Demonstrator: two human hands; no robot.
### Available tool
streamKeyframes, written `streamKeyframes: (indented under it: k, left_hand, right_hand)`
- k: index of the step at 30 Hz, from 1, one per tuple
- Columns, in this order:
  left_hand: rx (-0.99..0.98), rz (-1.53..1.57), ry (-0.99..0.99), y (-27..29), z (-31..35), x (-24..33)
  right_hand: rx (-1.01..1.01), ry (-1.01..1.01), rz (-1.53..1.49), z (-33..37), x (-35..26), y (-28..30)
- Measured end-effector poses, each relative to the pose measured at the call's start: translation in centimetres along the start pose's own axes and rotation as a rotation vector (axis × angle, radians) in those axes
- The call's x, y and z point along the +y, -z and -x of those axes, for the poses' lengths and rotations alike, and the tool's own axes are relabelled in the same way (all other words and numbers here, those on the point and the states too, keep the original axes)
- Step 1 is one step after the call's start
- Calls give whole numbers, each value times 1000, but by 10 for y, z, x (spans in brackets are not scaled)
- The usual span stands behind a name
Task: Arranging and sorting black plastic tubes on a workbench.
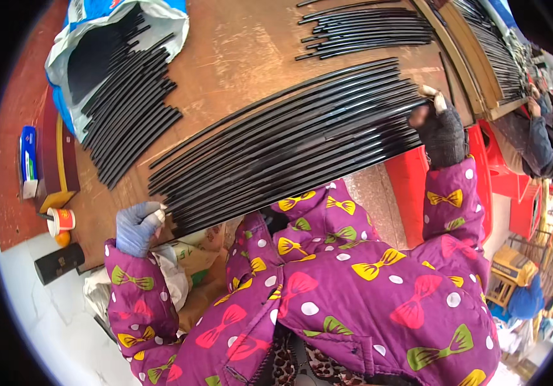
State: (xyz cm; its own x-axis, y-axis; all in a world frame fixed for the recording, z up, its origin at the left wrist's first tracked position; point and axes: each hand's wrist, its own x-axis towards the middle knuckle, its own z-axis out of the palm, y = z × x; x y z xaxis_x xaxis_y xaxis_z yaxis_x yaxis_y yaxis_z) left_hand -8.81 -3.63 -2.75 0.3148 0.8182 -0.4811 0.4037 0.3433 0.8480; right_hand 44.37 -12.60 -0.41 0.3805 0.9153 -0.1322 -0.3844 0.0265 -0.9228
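Note:
Long thin black rods (276, 135) lie side by side in a wide row in front of me, reaching over the table's near edge. At their left ends is my left hand (139, 226), in a grey-blue fingerless glove, its fingers curled closed around the tip of a rod. My right hand (442, 132), in a black fingerless glove, is closed at the right ends, with thumb and fingers pinching a rod that lies above the others. Exactly which rod each hand grips is partly hidden by the fingers.
More black rods (128, 116) spill from a white and blue bag (64, 71) at far left; another bundle (366, 31) lies farther back. A wooden rail (447, 48) bounds the right side. Nearby stand a paper cup (63, 220), a red stool (412, 186) and a person (540, 141).

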Motion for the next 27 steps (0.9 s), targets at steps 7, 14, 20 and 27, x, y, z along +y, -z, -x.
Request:
streamKeyframes:
  k: [7,14,20,27]
  left_hand:
    - [-3,-8,4,2,-5,-1]
    - [111,-62,69,-4,-4,-1]
    - [382,-139,-37,-2,-9,11]
    - [460,-983,-404,2,-78,25]
  right_hand:
    - [34,-28,108,-19,-8,30]
    - [101,-167,390,-35,-13,61]
    - [288,404,1570,-65,2,28]
    - [-234,553,2196,-136,24,-41]
